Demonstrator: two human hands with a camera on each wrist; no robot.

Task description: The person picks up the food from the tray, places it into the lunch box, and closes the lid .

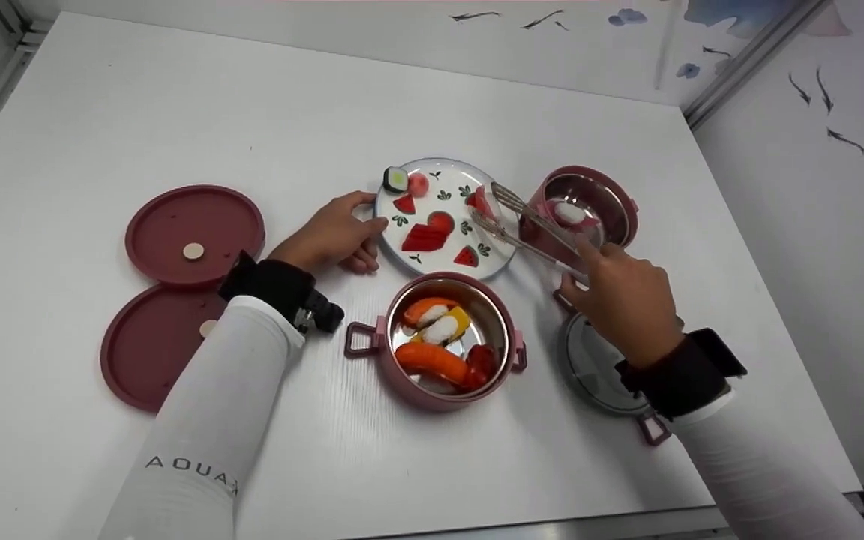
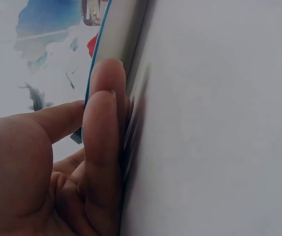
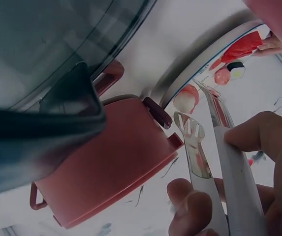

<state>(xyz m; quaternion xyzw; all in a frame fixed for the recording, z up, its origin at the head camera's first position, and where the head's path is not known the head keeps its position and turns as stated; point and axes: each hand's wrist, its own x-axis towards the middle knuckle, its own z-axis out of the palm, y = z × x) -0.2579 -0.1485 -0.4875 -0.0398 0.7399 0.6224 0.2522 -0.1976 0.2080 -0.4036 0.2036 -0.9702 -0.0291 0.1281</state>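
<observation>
My left hand pinches the left rim of the round plate, thumb on top and fingers along the underside in the left wrist view. My right hand holds tongs. Their slotted tips stand apart at a red-and-white toy sushi piece near the plate's right edge. Also on the plate are a cucumber roll, a pink ball-shaped piece and red slices. A pink pot in front holds several toy sushi pieces, orange, yellow-and-white and dark red.
A second pink pot stands right of the plate, with a white-and-pink piece inside. Partly under my right arm lies a see-through grey lid with pink handles. Two dark red round lids lie at the left, edges meeting.
</observation>
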